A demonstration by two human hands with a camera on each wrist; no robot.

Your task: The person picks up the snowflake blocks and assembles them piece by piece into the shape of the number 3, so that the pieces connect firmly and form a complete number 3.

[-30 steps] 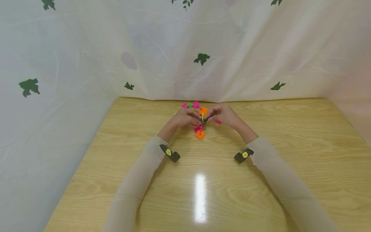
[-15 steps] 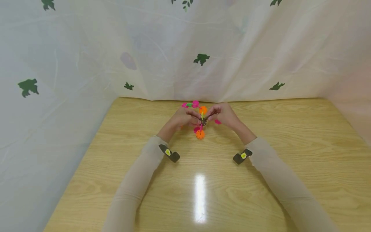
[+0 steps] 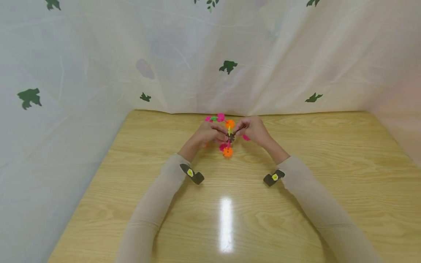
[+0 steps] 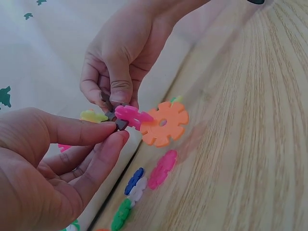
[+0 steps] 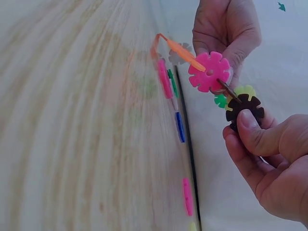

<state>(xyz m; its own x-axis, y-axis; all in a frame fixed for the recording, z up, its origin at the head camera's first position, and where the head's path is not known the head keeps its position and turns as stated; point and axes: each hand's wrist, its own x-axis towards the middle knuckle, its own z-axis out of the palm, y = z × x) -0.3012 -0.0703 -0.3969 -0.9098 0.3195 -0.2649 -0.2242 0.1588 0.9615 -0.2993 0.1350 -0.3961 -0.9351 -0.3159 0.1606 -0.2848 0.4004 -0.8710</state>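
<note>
My left hand [image 3: 210,133] pinches a dark brown notched disc [image 4: 121,124] between thumb and finger. Opposite it, my right hand [image 3: 255,130] pinches another dark disc [image 5: 243,107], its thumb flat on the face. Both dark discs sit in one linked cluster, together with a yellow disc [image 4: 93,116], a pink disc [image 5: 210,71] and an orange disc [image 4: 163,124]. The orange one hangs on the near side of the cluster, joined to the pink one. Fingers hide the exact joint between the dark discs. In the head view the cluster is held between both hands, near the table's far edge.
On the wooden table [image 3: 230,204], more notched discs lie behind and under the hands: pink [image 4: 162,169], blue [image 4: 134,181], white [image 4: 138,189] and green [image 4: 121,214]. A pale curtain [image 3: 184,73] with green leaf and bird shapes hangs along the far edge.
Both hands keep their grips in nearly the same place. Only tiny shifts of the hands and the cluster show, along with a slight drift of the head view.
</note>
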